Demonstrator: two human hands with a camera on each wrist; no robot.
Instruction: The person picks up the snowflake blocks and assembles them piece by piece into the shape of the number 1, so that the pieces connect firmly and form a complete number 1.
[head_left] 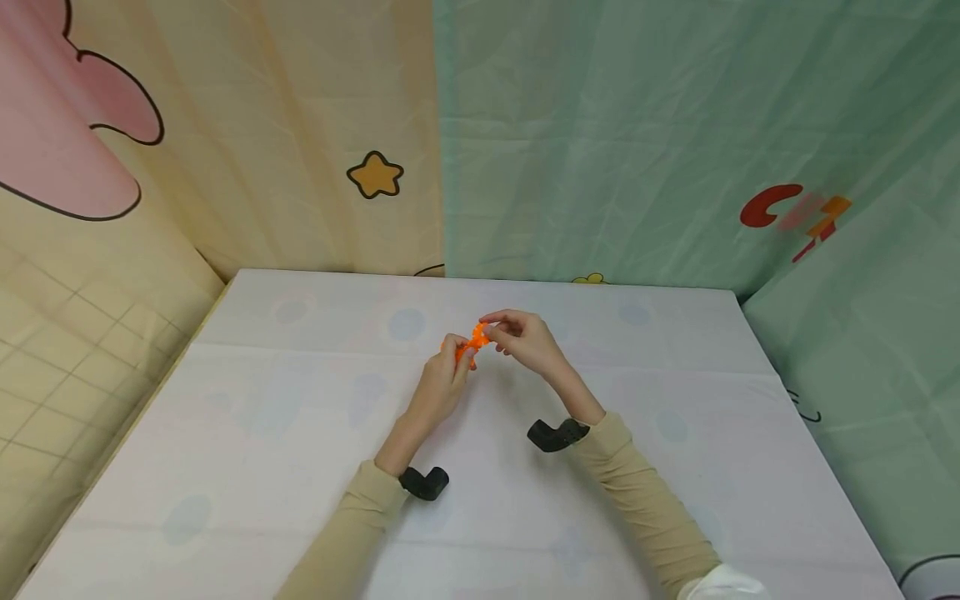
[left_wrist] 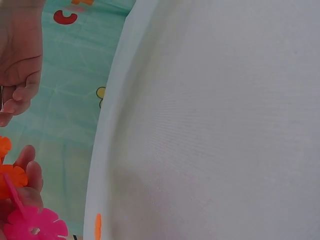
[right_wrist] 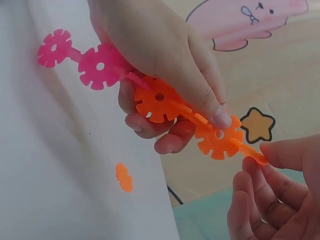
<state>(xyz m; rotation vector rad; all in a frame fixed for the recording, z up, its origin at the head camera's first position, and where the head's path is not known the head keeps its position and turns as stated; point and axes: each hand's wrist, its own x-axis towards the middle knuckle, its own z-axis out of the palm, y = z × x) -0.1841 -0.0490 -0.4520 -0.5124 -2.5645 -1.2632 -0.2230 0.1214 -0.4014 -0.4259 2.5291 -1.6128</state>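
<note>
A chain of slotted, flower-shaped plastic discs [right_wrist: 156, 102], pink at one end and orange at the other, runs across my left hand [head_left: 437, 390]. That hand grips the orange part, its thumb on an orange disc [right_wrist: 218, 141]. Two flat-facing pink discs [right_wrist: 100, 67] stick out past the palm, joined by others seen edge-on. With thumb and fingertips, my right hand [head_left: 532, 345] pinches the orange disc [right_wrist: 253, 154] at the chain's end, also edge-on. In the left wrist view, a pink disc [left_wrist: 36, 226] shows below the left fingers.
One loose orange disc [right_wrist: 124, 177] lies on the white-covered table [head_left: 300, 500], apart from the chain. Behind the table's far edge hang a yellow curtain [head_left: 300, 100] and a green curtain [head_left: 637, 150]. A black wrist mount [head_left: 557, 435] juts inward from the right forearm.
</note>
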